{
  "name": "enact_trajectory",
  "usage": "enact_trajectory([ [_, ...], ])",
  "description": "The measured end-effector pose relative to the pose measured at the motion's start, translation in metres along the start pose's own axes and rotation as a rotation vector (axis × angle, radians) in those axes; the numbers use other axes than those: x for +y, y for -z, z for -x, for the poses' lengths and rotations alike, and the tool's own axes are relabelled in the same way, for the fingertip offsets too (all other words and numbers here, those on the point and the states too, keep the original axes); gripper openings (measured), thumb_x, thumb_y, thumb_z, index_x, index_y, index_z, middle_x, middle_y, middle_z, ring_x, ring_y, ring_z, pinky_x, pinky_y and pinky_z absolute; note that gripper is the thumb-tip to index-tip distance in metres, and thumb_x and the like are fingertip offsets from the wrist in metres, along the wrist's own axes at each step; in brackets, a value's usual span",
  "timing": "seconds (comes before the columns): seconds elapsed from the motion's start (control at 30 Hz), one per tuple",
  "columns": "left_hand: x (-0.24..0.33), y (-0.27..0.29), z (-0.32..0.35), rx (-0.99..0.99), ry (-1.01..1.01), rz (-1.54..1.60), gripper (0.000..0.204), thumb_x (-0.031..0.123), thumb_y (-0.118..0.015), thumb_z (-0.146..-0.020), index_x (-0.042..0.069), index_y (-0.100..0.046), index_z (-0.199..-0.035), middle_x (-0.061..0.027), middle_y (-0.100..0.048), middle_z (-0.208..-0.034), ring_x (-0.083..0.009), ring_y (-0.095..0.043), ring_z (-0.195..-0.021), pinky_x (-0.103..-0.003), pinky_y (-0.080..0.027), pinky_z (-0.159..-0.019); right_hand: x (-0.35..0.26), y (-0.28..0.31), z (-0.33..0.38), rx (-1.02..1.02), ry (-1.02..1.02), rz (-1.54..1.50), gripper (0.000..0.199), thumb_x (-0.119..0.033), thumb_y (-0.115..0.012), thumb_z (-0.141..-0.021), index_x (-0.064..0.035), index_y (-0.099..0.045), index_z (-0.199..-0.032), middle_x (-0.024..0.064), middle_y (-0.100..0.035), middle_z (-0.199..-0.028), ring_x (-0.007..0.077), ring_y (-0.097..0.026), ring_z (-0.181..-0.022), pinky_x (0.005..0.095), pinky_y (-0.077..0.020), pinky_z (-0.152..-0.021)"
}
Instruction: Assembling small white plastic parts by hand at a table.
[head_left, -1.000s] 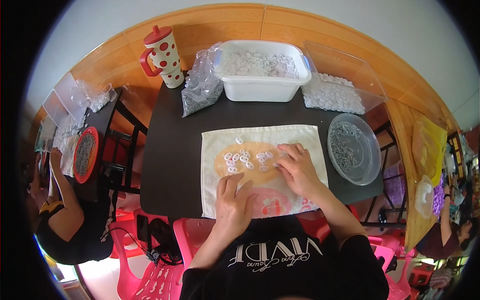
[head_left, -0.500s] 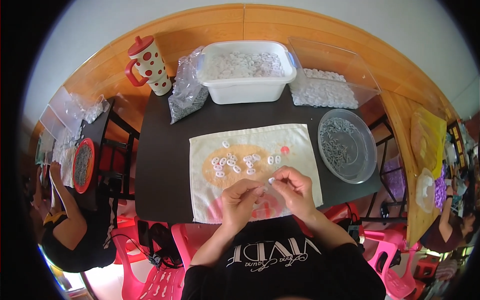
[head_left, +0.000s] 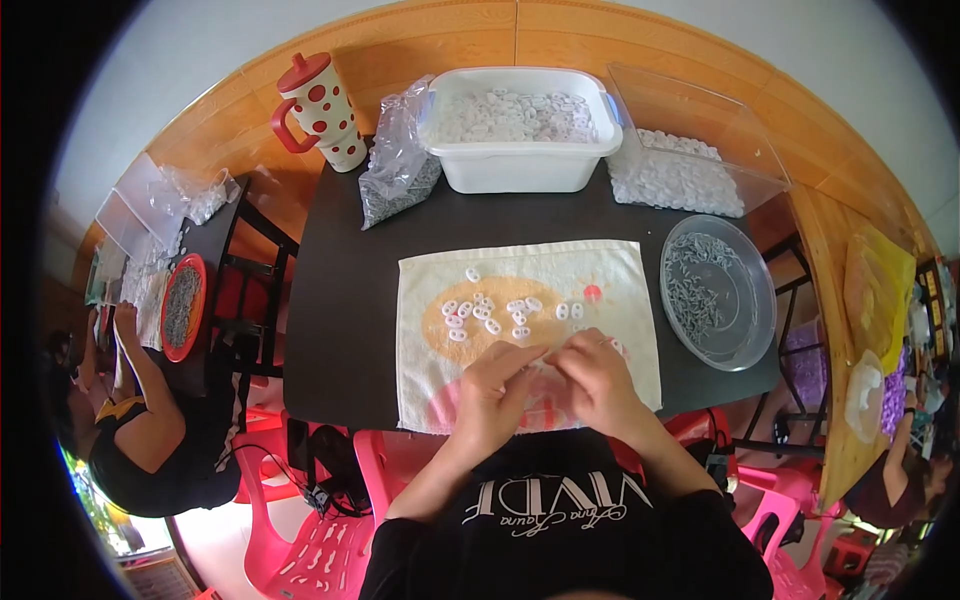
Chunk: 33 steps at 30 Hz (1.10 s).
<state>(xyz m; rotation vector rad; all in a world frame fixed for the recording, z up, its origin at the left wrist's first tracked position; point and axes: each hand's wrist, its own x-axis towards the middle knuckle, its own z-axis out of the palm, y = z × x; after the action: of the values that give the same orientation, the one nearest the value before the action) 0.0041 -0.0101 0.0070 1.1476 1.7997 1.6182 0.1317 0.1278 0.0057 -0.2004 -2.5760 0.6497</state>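
Over the front part of a patterned towel (head_left: 420, 380), my left hand (head_left: 492, 392) and my right hand (head_left: 602, 378) meet fingertip to fingertip. Both are closed in a pinch, and whatever lies between the fingers is hidden by them. Just beyond the fingertips, several small white oval plastic pieces (head_left: 490, 326) with two holes lie loosely grouped on the towel. A pair of such pieces (head_left: 569, 311) sits side by side to their right, and a single piece (head_left: 472, 274) lies farther back.
A white tub (head_left: 520, 165) and a clear bin (head_left: 675, 185) of white pieces stand at the back. Beside them are a bag of grey screws (head_left: 400, 190) and a dotted tumbler (head_left: 325, 110). At right is a clear bowl (head_left: 745, 330) of screws. Other people work at both sides.
My hands have come together, and the white piece seen earlier in my right fingertips is now hidden. The whole view has shifted slightly, moving the table contents right and up.
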Motion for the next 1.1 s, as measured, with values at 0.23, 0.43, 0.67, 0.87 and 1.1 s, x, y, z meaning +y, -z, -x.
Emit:
enact_trajectory([
  [0.23,0.002,-0.004,-0.003,0.05,-0.151,-0.371,0.027,-0.009,-0.063,-0.08,0.0,-0.07,-0.105,-0.0161,-0.063,-0.092,-0.0289,-0.064,-0.078,-0.033,-0.052,-0.066,-0.006,0.009,0.003,0.187,-0.331,-0.867,0.018,0.01,-0.057,-0.091,0.0041,-0.065,-0.105,0.0051,-0.059,-0.093,0.0094,-0.053,-0.082,0.022,-0.042,-0.074],
  [0.43,-0.002,0.001,-0.003,0.007,-0.353,-0.608,0.028,-0.009,-0.065,-0.078,-0.001,-0.069,-0.105,-0.0164,-0.065,-0.1,-0.033,-0.063,-0.088,-0.035,-0.053,-0.073,-0.006,0.003,0.01,0.274,-0.475,-1.028,0.016,0.01,-0.061,-0.089,0.0046,-0.064,-0.104,0.0017,-0.06,-0.09,0.0071,-0.053,-0.082,0.0215,-0.0423,-0.074],
  [0.67,0.01,-0.008,0.007,-0.001,0.078,0.303,0.022,-0.011,-0.066,-0.086,-0.004,-0.068,-0.107,-0.0078,-0.067,-0.1,-0.0095,-0.062,-0.083,-0.022,-0.05,-0.07,-0.014,0.0,0.01,0.321,-0.279,-0.786,0.017,0.011,-0.066,-0.085,0.0029,-0.066,-0.099,0.006,-0.065,-0.088,0.0103,-0.059,-0.078,0.0241,-0.0458,-0.069],
  [0.87,-0.002,-0.012,0.005,0.002,0.143,0.438,0.012,-0.01,-0.064,-0.089,-0.004,-0.069,-0.098,-0.0077,-0.069,-0.084,-0.01,-0.064,-0.069,-0.02,-0.048,-0.059,0.008,0.055,0.015,0.355,-0.06,-0.283,0.014,0.009,-0.065,-0.082,0.0021,-0.068,-0.093,0.0101,-0.067,-0.087,0.0165,-0.063,-0.077,0.0282,-0.0495,-0.068],
  [1.1,-0.007,-0.023,0.008,-0.048,0.142,0.496,0.013,-0.007,-0.064,-0.091,-0.002,-0.07,-0.101,-0.0061,-0.068,-0.09,-0.0092,-0.066,-0.076,-0.02,-0.05,-0.062,0.155,0.157,0.079,0.364,-0.408,0.419,0.015,0.007,-0.064,-0.08,-0.0002,-0.066,-0.094,0.0152,-0.066,-0.085,0.0303,-0.065,-0.073,0.0354,-0.0511,-0.067],
])
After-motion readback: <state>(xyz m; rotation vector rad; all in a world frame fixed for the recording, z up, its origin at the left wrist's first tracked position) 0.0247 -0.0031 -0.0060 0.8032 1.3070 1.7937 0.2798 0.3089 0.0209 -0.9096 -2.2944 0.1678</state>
